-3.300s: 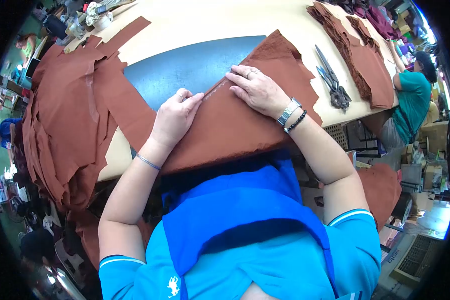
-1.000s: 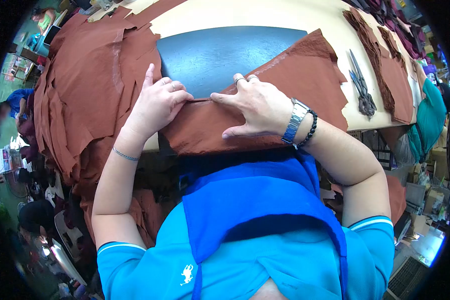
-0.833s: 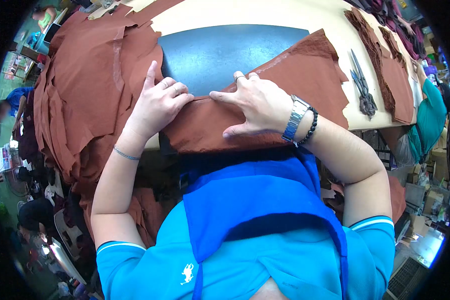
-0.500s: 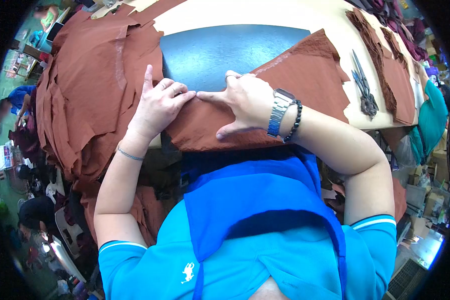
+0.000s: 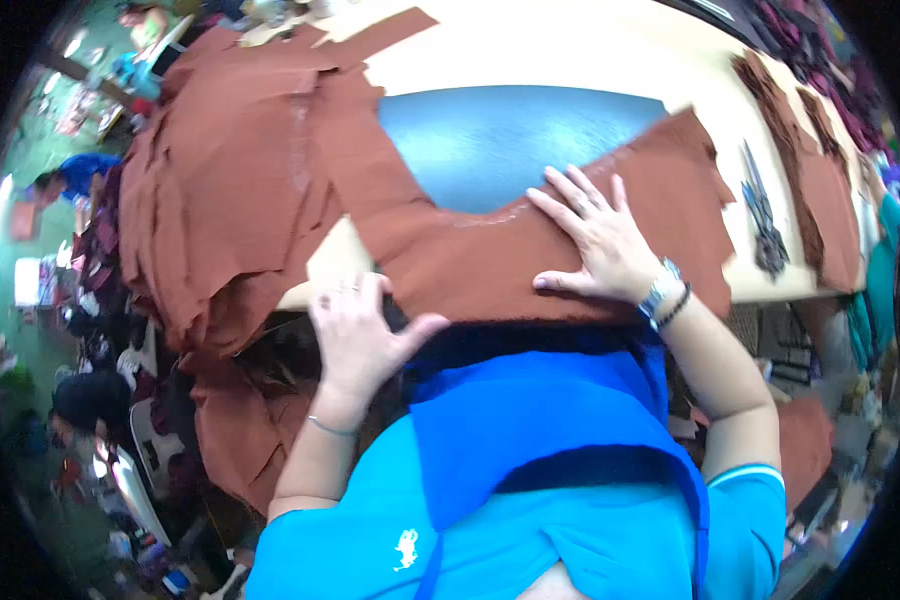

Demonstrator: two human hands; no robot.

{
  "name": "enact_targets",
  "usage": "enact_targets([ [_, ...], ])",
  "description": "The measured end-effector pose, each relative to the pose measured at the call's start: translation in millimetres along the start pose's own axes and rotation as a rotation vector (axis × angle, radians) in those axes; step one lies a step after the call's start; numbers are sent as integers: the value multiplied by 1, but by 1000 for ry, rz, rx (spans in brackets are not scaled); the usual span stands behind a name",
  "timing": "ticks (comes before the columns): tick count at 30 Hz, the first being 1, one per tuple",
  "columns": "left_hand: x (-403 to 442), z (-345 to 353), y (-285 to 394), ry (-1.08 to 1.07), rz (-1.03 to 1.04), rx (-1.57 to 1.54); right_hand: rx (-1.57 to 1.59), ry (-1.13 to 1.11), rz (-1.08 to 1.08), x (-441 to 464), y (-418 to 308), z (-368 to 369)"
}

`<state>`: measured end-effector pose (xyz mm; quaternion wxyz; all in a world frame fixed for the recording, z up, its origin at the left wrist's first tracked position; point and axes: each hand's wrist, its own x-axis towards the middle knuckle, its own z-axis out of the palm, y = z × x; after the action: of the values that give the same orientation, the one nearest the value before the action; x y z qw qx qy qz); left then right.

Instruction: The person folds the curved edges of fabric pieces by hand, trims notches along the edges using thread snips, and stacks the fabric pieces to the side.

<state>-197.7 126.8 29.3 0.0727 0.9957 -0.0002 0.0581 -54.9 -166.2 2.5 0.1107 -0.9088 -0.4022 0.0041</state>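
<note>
Your right hand [image 5: 600, 245]: spread flat on the reddish-brown, leather-like sheet [image 5: 510, 275], fingertips crossing its curved far edge; your palm hides the surface beneath.
Your left hand [image 5: 355, 335]: well apart from the right, fingers and thumb spread at the sheet's near left corner; blur means you cannot tell whether it touches.
Sheet: in front of you, its near edge along the table front, above your bright blue cloth apron [image 5: 550, 420].
Smooth blue-black flat board [image 5: 510, 140]: its near part disappears under the sheet.
Heap of reddish-brown ragged pieces [image 5: 220, 180]: to your left; the lower layers are hard to separate.
Right border: a teal sleeve [image 5: 885, 240] is partly cut off by the dark lens rim.
Edges and room: the pale tabletop [image 5: 550, 50] shows widely beyond the board, and narrowly between sheet and heap; the dark metal shears [image 5: 765, 235] lie right of the sheet, near its ragged edge.
</note>
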Motion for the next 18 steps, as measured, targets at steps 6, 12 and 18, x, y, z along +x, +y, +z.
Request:
enact_targets([
  [6,3,26,12,82,-112,-823,253,46,240,24,-34,12],
  [12,8,-33,-35,585,-555,-1758,532,311,86,41,-9,-8],
  [18,-69,-172,-151,1353,-735,-1230,436,365,200,54,54,12],
])
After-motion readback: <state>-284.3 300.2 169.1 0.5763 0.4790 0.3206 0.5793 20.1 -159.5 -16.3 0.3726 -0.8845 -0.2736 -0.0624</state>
